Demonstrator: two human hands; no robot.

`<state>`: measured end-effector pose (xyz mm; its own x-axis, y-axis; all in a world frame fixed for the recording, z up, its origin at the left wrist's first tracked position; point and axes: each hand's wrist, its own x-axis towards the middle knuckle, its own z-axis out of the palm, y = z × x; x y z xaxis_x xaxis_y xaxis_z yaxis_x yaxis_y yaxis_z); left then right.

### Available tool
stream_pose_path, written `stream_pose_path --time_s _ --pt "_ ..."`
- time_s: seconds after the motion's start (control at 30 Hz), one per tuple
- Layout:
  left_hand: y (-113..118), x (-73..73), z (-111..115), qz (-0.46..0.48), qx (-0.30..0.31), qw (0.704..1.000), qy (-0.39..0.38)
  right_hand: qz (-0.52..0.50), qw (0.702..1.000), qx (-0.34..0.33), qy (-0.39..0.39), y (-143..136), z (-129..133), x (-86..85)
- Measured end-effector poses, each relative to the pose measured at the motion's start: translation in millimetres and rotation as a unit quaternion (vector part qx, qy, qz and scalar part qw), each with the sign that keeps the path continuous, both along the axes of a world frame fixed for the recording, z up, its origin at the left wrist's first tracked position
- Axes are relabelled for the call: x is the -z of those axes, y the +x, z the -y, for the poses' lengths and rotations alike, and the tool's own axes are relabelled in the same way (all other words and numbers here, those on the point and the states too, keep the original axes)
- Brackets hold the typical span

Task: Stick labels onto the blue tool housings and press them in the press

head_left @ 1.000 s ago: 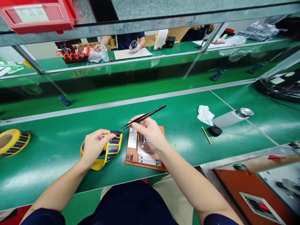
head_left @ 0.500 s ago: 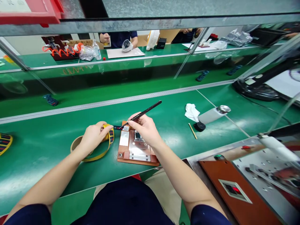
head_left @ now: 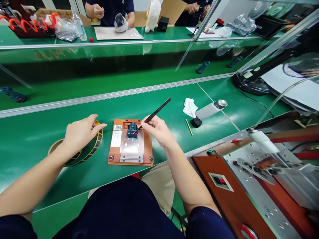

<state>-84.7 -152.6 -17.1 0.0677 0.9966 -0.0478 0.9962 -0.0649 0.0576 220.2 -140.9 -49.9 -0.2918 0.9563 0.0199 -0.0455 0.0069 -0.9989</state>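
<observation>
My right hand point(head_left: 157, 130) grips a pair of black tweezers point(head_left: 157, 111) slanting down to the left. At their tips is a small dark label point(head_left: 132, 134) with red lettering, over a dark blue part in a brown fixture point(head_left: 150, 147). Whether the label touches the part I cannot tell. The fixture has a clear plate, a white sticker and a square printed code. My left hand point(head_left: 78, 132) is at the fixture's left, thumb and forefinger apart, over a yellow roll of labels point(head_left: 99, 141). Its other fingers are mostly hidden.
On the green bench to the right are a crumpled tissue point(head_left: 189, 107), a white bottle point(head_left: 208, 110) and a thin stick point(head_left: 189, 127). A machine with a brown panel point(head_left: 209, 166) stands at the lower right. Beyond the rail, co-workers handle things at another bench.
The label has left the yellow strip and moved with the tweezers over the fixture's dark part. My left thumb and forefinger have parted. The camera view has shifted.
</observation>
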Motion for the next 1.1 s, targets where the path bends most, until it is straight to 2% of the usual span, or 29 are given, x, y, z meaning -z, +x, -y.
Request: stream_pose_path --time_s 0.03,0.1,0.2,0.27,0.33,0.4,0.5,0.63,0.77,0.97,1.1 --pt "3.4 -0.6 9.0 0.047 0.023 0.998 0.038 -0.003 1.0 -0.005 -0.003 -0.1 -0.4 2.2" --pt "14.2 2.6 30.1 0.159 0.112 0.978 0.081 -0.015 1.0 -0.012 -0.016 -0.8 -1.0 4.8" --pt "34.8 17.0 62.7 0.277 0.266 0.922 0.046 -0.026 0.999 -0.01 -0.033 -2.2 -0.9 4.5" --pt "46.2 29.8 79.5 0.318 0.318 0.893 0.006 -0.022 0.999 -0.005 -0.034 -3.0 -0.3 3.3" --pt "52.8 41.8 89.7 0.347 0.321 0.881 -0.012 -0.015 0.999 -0.001 -0.031 -3.5 0.6 2.3" --pt "55.0 50.6 93.9 0.36 0.308 0.881 -0.006 -0.013 1.0 0.001 -0.028 -3.9 1.4 1.9" --pt "54.6 56.3 94.3 0.323 0.327 0.888 0.032 -0.013 1.0 0.004 -0.024 -3.9 2.3 2.7" --pt "55.9 55.1 94.1 0.258 0.361 0.891 0.095 -0.019 1.0 0.003 -0.022 -3.5 2.6 5.3" --pt "59.1 53.4 95.5 0.243 0.366 0.888 0.137 -0.023 1.0 0.004 -0.02 -3.3 2.9 7.2" --pt "58.9 53.9 96.2 0.235 0.373 0.887 0.14 -0.02 1.0 0.004 -0.014 -4.0 4.0 7.2" --pt "59.6 48.9 94.2 0.221 0.373 0.891 0.136 -0.01 1.0 0.008 -0.013 -4.0 4.2 6.5"
